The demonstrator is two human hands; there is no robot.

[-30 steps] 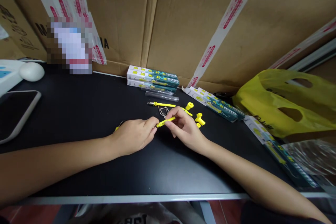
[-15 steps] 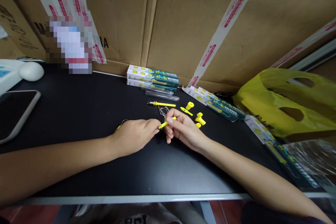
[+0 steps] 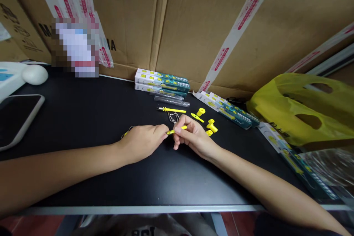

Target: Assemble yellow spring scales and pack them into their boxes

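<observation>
1. Held part: a slim yellow plastic piece, on the person's side of the carton stack, bridges the left hand and right hand. Right thumb and fingers are pinched on it; left thumb and forefinger are clamped at its left end, the other left fingers hidden.
2. Likely fault, slipping: so small a grip could give way under a hard pull, flicking the piece toward the stack.
3. Likely fault, bending: if the hands twist out of line, the thin plastic might crack.
4. Uncertain: a yellow-and-wire end shows left of and nearer than the stack; whether it is held cannot be told. If joined, it could snag.
5. Likely fault, scattering: right knuckles near the bent wire hooks, in front of the stack, could sweep them into the yellow rod or clear tubes.
</observation>
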